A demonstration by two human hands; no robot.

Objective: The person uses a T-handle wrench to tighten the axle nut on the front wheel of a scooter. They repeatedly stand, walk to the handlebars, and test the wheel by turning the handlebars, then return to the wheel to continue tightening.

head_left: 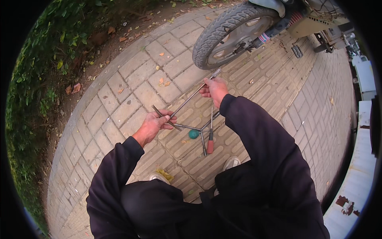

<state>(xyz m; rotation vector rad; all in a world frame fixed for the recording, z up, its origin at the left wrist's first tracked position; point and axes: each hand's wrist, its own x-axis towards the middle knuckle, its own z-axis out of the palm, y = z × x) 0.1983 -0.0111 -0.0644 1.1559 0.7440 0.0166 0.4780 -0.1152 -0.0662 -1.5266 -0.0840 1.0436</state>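
Note:
I hold a long T-handle socket wrench (188, 101) slantwise over the paving. My left hand (150, 126) is closed around it where the crossbar meets the shaft. Near the socket end, my right hand (217, 91) grips the shaft between thumb and fingers, and the silver tip sticks out beyond. Below, a three-armed Y wrench (203, 140) lies on the ground. A screwdriver (210, 146) with a red handle rests beside and partly across it. Against the Y wrench sits a small round teal-green object (193, 134) whose kind I cannot make out.
The front wheel (234, 34) of a two-wheeler stands just beyond my right hand. A hedge (36, 79) borders the brick pavement (127, 109) on the left. At the right edge is a white, rust-marked surface (346, 203). A yellow leaf (165, 174) lies by my left shoe (158, 176).

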